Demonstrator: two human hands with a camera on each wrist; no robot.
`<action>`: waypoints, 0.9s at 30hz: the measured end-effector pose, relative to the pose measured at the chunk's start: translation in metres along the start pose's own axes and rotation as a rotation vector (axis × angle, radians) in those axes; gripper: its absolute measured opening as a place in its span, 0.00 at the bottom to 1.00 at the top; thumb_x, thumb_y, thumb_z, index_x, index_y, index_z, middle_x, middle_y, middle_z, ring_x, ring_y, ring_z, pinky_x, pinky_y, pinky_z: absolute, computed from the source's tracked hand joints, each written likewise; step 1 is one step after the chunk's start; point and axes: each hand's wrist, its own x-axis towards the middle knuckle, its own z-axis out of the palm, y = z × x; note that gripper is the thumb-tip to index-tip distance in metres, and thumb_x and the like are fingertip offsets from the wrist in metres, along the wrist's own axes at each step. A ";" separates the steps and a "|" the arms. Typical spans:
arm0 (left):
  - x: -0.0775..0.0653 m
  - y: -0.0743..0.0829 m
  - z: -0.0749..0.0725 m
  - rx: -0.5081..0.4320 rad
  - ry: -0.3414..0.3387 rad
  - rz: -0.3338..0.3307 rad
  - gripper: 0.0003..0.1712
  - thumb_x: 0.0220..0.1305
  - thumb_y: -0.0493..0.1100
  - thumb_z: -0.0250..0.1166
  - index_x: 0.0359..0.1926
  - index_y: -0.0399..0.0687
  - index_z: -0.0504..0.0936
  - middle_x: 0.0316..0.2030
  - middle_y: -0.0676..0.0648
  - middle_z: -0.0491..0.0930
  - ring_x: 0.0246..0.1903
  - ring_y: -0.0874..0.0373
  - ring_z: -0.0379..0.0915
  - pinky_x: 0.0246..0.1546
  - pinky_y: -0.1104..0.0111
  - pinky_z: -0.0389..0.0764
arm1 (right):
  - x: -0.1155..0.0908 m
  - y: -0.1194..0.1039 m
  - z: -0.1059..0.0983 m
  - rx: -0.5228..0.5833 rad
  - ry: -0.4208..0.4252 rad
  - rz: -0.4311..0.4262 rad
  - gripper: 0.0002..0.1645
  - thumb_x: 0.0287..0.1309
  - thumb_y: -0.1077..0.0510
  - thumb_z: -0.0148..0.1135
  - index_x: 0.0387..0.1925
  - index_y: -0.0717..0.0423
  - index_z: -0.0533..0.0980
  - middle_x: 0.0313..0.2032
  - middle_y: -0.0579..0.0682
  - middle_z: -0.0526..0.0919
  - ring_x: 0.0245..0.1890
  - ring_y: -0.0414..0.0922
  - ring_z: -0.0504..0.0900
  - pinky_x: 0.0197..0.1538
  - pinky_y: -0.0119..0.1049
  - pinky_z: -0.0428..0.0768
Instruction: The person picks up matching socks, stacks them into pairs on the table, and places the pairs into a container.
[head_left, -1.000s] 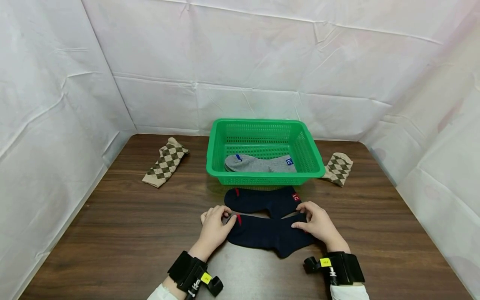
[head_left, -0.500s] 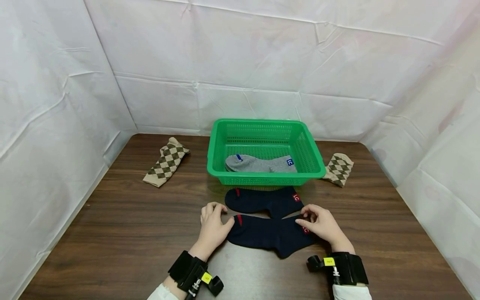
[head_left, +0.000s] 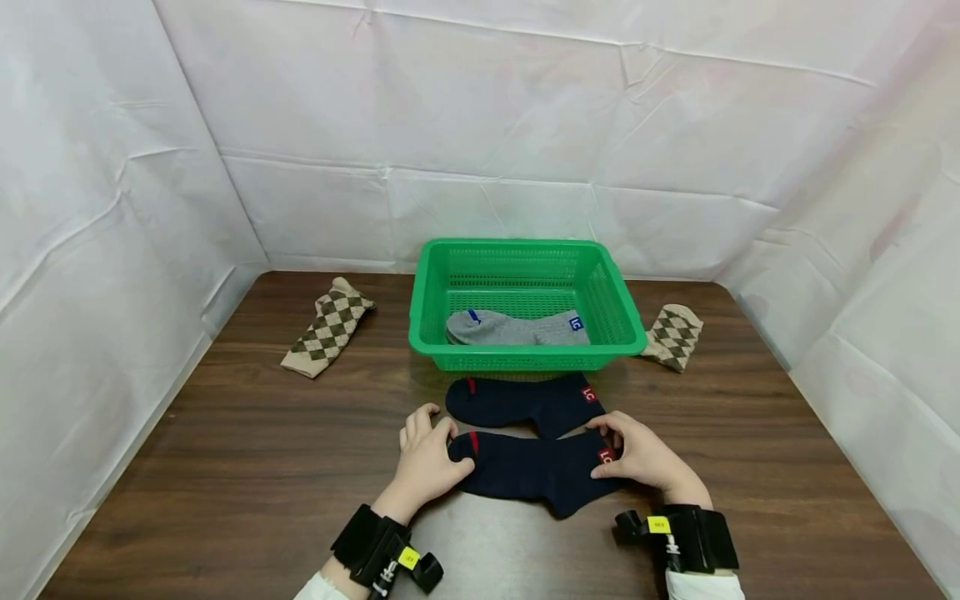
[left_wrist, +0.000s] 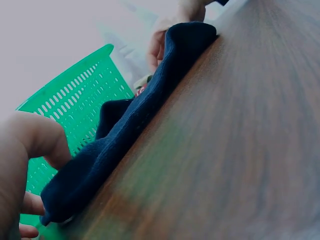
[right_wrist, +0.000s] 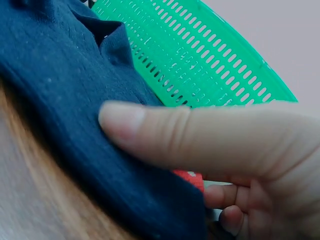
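Observation:
Two navy socks lie flat, one in front of the other. Each has a red toe mark and a red cuff label. At the toe of the near sock (head_left: 517, 467) is my left hand (head_left: 426, 460), thumb and index finger spread to either side of it. My right hand (head_left: 647, 454) spans the cuff end, thumb toward the front edge and index finger toward the back one. In the right wrist view the thumb (right_wrist: 165, 132) lies straight over the navy fabric, with other fingers past the cuff. The far sock (head_left: 517, 402) lies just behind, untouched.
A green plastic basket (head_left: 525, 360) stands behind the navy socks, with grey socks (head_left: 513, 330) lying inside. One argyle sock (head_left: 330, 329) is at the left on the brown table (head_left: 247, 467); another argyle sock (head_left: 675, 337) lies beside the basket's right side. White sheeting surrounds the table.
Both thumbs have moved toward me along the near sock's ends, widening the gap to the index fingers. The right hand first drew slightly right off the cuff label. The socks stay in place.

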 end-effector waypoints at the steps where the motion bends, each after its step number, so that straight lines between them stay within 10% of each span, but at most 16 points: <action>1: 0.000 0.000 0.000 -0.002 -0.004 0.001 0.14 0.40 0.48 0.65 0.27 0.52 0.70 0.57 0.38 0.60 0.58 0.41 0.52 0.49 0.52 0.55 | 0.001 -0.001 0.000 -0.005 -0.004 0.018 0.36 0.36 0.53 0.79 0.49 0.62 0.74 0.35 0.49 0.71 0.27 0.35 0.65 0.30 0.29 0.67; 6: -0.001 -0.002 0.001 -0.005 -0.001 0.043 0.11 0.41 0.46 0.65 0.20 0.53 0.68 0.55 0.39 0.62 0.56 0.42 0.53 0.49 0.51 0.54 | 0.003 -0.004 0.000 -0.041 -0.001 0.074 0.29 0.36 0.55 0.79 0.40 0.62 0.74 0.31 0.46 0.69 0.26 0.34 0.64 0.30 0.29 0.67; 15: 0.000 -0.001 0.000 -0.068 -0.010 0.172 0.09 0.42 0.40 0.64 0.20 0.54 0.70 0.34 0.53 0.65 0.35 0.57 0.55 0.41 0.60 0.54 | -0.001 0.004 0.001 0.007 -0.029 -0.089 0.25 0.45 0.56 0.74 0.15 0.56 0.63 0.29 0.42 0.67 0.32 0.32 0.64 0.35 0.27 0.65; 19: 0.002 -0.001 0.000 -0.276 -0.041 0.225 0.09 0.47 0.34 0.62 0.22 0.52 0.70 0.28 0.57 0.71 0.29 0.64 0.63 0.37 0.69 0.64 | -0.002 0.008 -0.002 0.258 -0.056 -0.102 0.05 0.55 0.62 0.66 0.34 0.59 0.80 0.42 0.48 0.80 0.44 0.32 0.74 0.47 0.24 0.71; 27: 0.002 0.001 -0.001 -0.661 -0.153 0.056 0.01 0.64 0.35 0.59 0.35 0.41 0.74 0.17 0.44 0.78 0.13 0.64 0.69 0.19 0.70 0.76 | 0.001 0.015 0.000 0.997 -0.157 -0.172 0.23 0.66 0.73 0.39 0.50 0.53 0.76 0.42 0.43 0.84 0.40 0.36 0.83 0.42 0.29 0.79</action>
